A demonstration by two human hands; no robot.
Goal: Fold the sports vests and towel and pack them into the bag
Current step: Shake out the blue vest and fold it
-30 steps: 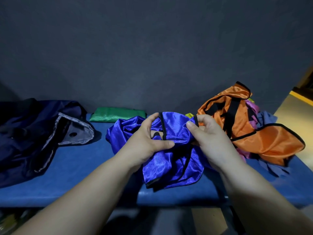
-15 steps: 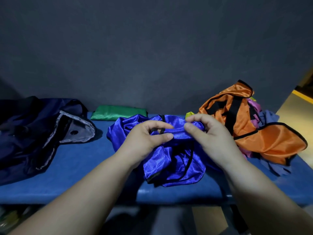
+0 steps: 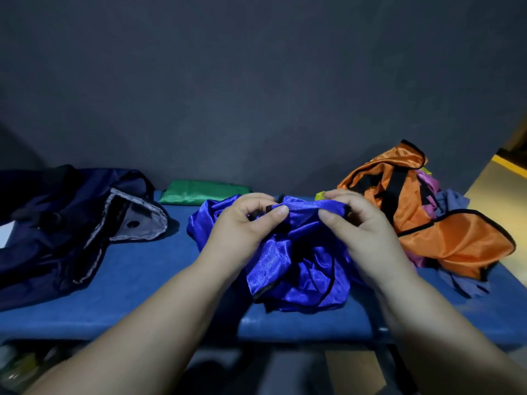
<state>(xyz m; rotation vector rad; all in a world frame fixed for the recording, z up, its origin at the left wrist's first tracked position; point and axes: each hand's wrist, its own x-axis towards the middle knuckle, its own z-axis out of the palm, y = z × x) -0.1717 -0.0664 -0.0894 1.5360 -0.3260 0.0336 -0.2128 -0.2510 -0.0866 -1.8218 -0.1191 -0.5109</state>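
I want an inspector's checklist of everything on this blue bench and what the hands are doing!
surface: blue padded bench, with the clothes and bag on it.
job's things: crumpled blue vest in the centre; folded green vest at the back; orange vest heaped on the right; navy bag open on the left.
clutter: pink cloth and grey-blue cloth under the orange vest.
grips: left hand and right hand each pinch the blue vest's top edge.
cables: nothing seen.
surroundings: dark wall behind; yellowish floor at far right.
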